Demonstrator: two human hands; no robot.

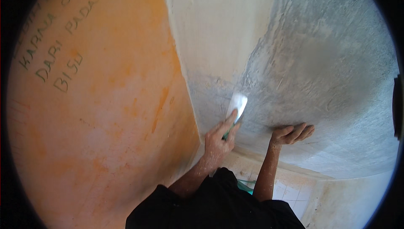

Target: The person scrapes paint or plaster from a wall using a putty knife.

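My left hand (218, 139) is wrapped round the green handle of a putty knife (239, 102), with one finger laid along the metal. Its shiny blade points up and lies against the grey, rough-coated wall (332, 73), close to where that coat meets a cream stretch of wall (219, 22). To the right, my right hand (293, 133) holds nothing; its fingers are stretched out toward the grey surface, and I cannot tell whether the palm presses on it. Pale specks of dust cover both hands and forearms.
An orange, stained wall (105, 123) with green handwriting stands on the left and meets the cream wall at a corner. Below, white tiles (294, 193) and a green item (245, 186) show beside my dark sleeves. A dark object (397, 107) juts in at the right rim.
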